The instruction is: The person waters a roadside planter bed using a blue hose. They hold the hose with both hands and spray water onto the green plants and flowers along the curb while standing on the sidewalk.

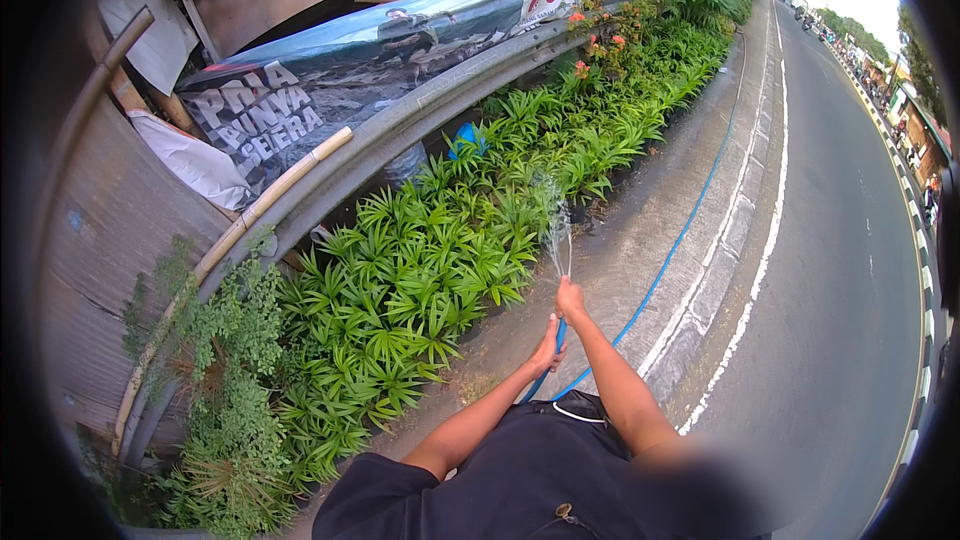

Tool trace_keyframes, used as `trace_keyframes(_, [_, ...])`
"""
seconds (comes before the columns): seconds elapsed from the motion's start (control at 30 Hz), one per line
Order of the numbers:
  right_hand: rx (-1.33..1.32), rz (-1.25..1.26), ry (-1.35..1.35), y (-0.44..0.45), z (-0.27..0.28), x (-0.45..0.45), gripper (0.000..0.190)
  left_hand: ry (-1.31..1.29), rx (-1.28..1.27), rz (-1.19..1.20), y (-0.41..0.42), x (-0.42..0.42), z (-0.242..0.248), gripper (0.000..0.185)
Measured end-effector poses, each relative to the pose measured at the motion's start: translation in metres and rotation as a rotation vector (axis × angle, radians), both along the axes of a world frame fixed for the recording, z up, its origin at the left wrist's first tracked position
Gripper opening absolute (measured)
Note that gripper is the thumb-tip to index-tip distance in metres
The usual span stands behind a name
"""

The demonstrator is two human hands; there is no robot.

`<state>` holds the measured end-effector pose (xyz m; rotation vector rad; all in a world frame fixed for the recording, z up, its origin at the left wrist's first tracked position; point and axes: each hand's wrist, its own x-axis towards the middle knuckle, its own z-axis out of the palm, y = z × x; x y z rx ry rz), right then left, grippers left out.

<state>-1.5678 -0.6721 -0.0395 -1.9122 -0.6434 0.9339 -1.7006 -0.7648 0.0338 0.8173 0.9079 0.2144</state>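
A blue garden hose (562,335) runs up from my waist through both hands. My right hand (570,300) is closed around its end, where water (559,236) sprays out in a fan. Just below, my left hand (547,350) grips the hose, thumb pointing up along it. The spray falls on a bed of low, leafy green plants (420,270) to the left of the pavement. The hose's mouth is hidden by my right fingers.
Along the pavement (637,240) trails more blue hose (679,240). A metal guardrail (420,109) with a bamboo pole (277,199) and a printed banner (405,52) borders the plants. To the right lie a kerb (712,270) and an asphalt road (832,240). Orange flowers (582,69) grow farther ahead.
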Motion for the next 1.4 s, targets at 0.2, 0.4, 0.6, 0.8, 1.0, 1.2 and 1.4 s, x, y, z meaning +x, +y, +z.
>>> trace_keyframes(0.2, [-0.022, -0.085, -0.052, -0.004, 0.032, 0.019, 0.057, -0.007, 0.02, -0.05, 0.01, 0.017, 0.007, 0.074])
trace_keyframes(0.4, [0.065, -0.19, -0.083, -0.004, 0.045, 0.024, 0.054, -0.046, 0.047, -0.046, 0.014, 0.025, 0.0, 0.071])
trace_keyframes(0.6, [0.029, -0.075, -0.197, -0.001, 0.047, 0.012, 0.053, -0.06, 0.037, -0.007, 0.014, 0.018, -0.004, 0.071])
trace_keyframes(0.8, [0.012, 0.075, -0.158, 0.007, 0.055, -0.02, 0.056, -0.055, 0.001, 0.088, 0.012, -0.001, -0.003, 0.072])
trace_keyframes(1.0, [-0.077, 0.241, -0.224, 0.013, 0.051, -0.057, 0.059, -0.019, 0.021, 0.203, 0.002, -0.027, 0.001, 0.073])
trace_keyframes(1.2, [-0.079, 0.398, -0.242, 0.012, 0.045, -0.1, 0.061, 0.022, -0.026, 0.319, -0.008, -0.054, -0.001, 0.074])
trace_keyframes(1.4, [-0.078, 0.312, -0.025, 0.018, -0.011, -0.104, 0.062, 0.043, -0.027, 0.294, -0.017, -0.063, 0.0, 0.075])
